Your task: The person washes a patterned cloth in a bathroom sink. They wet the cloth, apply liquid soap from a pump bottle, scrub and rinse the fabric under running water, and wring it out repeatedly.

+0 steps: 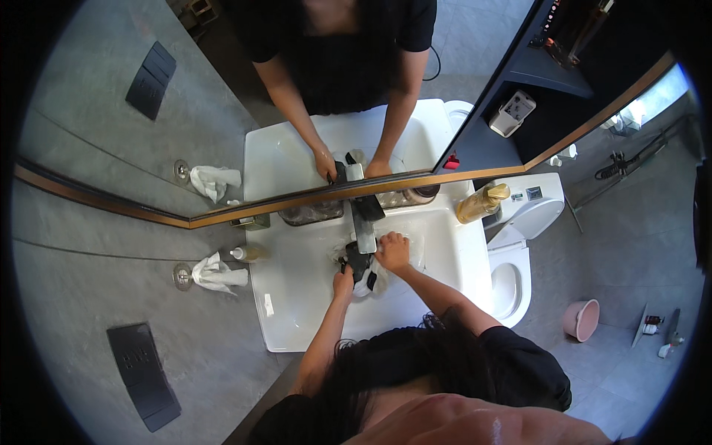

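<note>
In the white washbasin (295, 300) lies a wet bundle of black and white items (362, 272), too unclear to name, partly beneath the metal faucet (364, 225). My left hand (344, 282) grips a black part of it from the lower left, thumb on top. On the other side, right of the faucet's spout, my right hand (393, 253) has its fingers bent down near the bundle's edge; what lies under the fingertips is hidden. Whitish, wet material surrounds the black part. The mirror above shows both hands at the faucet.
A gold pump bottle (479, 203) stands at the basin's right rear corner, beside the toilet (509, 283). Lidded jars (417, 194) sit behind the faucet under the mirror's edge. At left are a small bottle (249, 254) and a hanging white cloth (219, 273).
</note>
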Motion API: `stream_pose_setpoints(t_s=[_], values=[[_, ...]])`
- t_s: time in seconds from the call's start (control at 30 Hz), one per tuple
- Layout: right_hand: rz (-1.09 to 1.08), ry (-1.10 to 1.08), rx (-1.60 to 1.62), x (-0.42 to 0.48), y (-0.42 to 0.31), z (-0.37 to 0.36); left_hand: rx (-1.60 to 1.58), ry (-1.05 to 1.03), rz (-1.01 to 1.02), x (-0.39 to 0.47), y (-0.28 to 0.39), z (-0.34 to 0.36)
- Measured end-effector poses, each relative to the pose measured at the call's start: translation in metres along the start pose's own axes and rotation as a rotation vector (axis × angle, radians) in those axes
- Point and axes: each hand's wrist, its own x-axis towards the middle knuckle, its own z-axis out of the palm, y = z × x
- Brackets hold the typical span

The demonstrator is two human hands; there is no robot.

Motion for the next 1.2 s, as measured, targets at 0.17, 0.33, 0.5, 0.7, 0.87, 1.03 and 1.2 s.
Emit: stream_pose_setpoints(t_s=[0.17, 0.33, 0.5, 0.7, 0.87, 1.03, 1.2], values=[[0.23, 0.111, 0.353, 0.017, 0.047, 0.043, 0.531, 0.135, 0.406, -0.028, 0.026, -0.015], [0.246, -0.264, 0.617, 0.007, 0.005, 0.08, -0.581, -0.195, -0.043, -0.012, 0.017, -0.007], [0.246, -0.607, 1.043, -0.016, -0.052, 0.014, -1.138, -0.496, -0.139, -0.031, 0.027, -0.022], [-0.084, -0.279, 0.542, -0.05, -0.111, -0.028, -1.013, -0.491, -0.037, -0.015, 0.004, 0.004], [0.329, -0.097, 0.285, -0.007, -0.087, -0.014, -0.858, -0.333, -0.148, -0.028, 0.027, 0.029], [-0.005, -0.103, 0.152, 0.003, 0.012, 0.007, -0.248, -0.079, 0.253, -0.042, 0.039, 0.028], [0.231, 0.184, 0.154, 0.009, 0.054, 0.028, 0.467, 0.073, 0.382, -0.022, 0.044, 0.012]])
